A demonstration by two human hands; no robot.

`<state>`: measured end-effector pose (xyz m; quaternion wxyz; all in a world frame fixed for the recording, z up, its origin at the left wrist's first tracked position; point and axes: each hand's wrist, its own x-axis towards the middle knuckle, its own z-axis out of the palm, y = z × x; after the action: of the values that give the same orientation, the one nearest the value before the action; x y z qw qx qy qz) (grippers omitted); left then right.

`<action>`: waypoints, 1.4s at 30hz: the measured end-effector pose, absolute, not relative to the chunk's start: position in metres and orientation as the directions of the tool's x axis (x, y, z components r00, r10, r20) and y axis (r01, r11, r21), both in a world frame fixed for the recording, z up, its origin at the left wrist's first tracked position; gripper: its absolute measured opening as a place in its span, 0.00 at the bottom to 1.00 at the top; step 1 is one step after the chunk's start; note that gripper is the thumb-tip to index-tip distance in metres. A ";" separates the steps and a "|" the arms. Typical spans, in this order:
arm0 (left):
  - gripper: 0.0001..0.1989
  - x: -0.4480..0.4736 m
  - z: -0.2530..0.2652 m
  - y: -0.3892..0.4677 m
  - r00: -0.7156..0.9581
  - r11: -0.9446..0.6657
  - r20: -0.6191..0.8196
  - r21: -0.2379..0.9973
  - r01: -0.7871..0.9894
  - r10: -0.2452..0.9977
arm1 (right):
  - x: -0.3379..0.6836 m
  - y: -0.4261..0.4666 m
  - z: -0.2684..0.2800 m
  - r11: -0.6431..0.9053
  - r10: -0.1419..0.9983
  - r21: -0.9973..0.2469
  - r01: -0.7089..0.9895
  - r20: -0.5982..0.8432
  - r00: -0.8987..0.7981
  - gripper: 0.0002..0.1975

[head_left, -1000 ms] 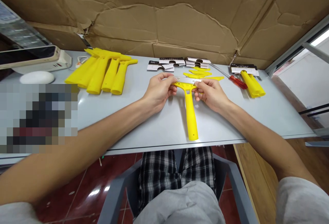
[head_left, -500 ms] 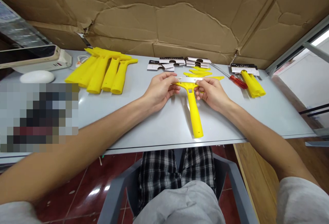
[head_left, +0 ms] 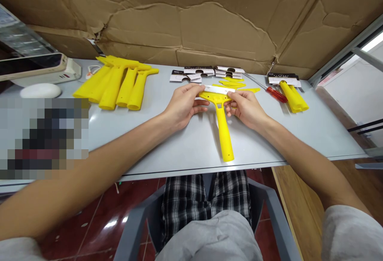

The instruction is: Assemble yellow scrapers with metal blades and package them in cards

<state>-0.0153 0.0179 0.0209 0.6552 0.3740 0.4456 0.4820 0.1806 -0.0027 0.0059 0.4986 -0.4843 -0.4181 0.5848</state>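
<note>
A yellow scraper point(head_left: 224, 133) lies in front of me, its tube handle pointing toward the table's front edge. Along its wide head sits a flat silvery blade point(head_left: 218, 89). My left hand point(head_left: 187, 105) pinches the left end of the blade and head, thumb on top. At the other end, my right hand point(head_left: 247, 107) grips the blade and head in the same way, fingers curled beneath. Just behind them are several thin yellow pieces point(head_left: 231, 83), partly hidden by the blade and my right hand.
Several yellow scraper handles point(head_left: 109, 93) are heaped at left, near a white mouse point(head_left: 41, 91) and a phone point(head_left: 32, 65). Printed cards point(head_left: 199, 71) lie at the back. A red screwdriver point(head_left: 275, 94) rests beside carded scrapers point(head_left: 295, 97). Cardboard point(head_left: 191, 25) lines the table's rear.
The blade has shifted toward the back of the scraper head, baring screw holes below it. The handle's end has moved slightly left. Both hands keep their grip.
</note>
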 end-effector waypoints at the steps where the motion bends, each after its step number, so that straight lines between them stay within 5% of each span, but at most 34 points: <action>1: 0.05 -0.016 0.021 0.018 0.142 0.258 -0.225 0.921 -0.293 0.964 | 0.181 -0.003 0.006 -0.154 0.988 -0.972 -0.176 -0.150 -0.035 0.13; 11: 0.17 -0.018 0.023 0.017 0.158 0.273 -0.243 0.938 -0.214 0.957 | 0.181 -0.004 0.008 -0.132 0.991 -0.977 -0.166 -0.126 -0.047 0.11; 17: 0.05 -0.018 0.022 0.018 0.156 0.239 -0.203 0.935 -0.263 0.967 | 0.182 -0.005 0.011 -0.156 0.987 -0.969 -0.193 -0.144 -0.072 0.08; 33: 0.11 -0.016 0.015 0.021 0.095 0.167 -0.149 0.959 -0.229 0.984 | 0.181 -0.004 0.014 -0.207 0.978 -0.943 -0.259 -0.192 -0.084 0.07; 42: 0.06 -0.012 0.016 0.017 0.040 0.083 -0.076 0.975 -0.209 0.996 | 0.186 -0.003 0.010 -0.181 0.983 -0.948 -0.260 -0.166 -0.081 0.07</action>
<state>-0.0118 0.0165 0.0155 0.5775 0.4320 0.4559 0.5216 0.1859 -0.0027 0.0100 0.5020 -0.4555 -0.3967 0.6190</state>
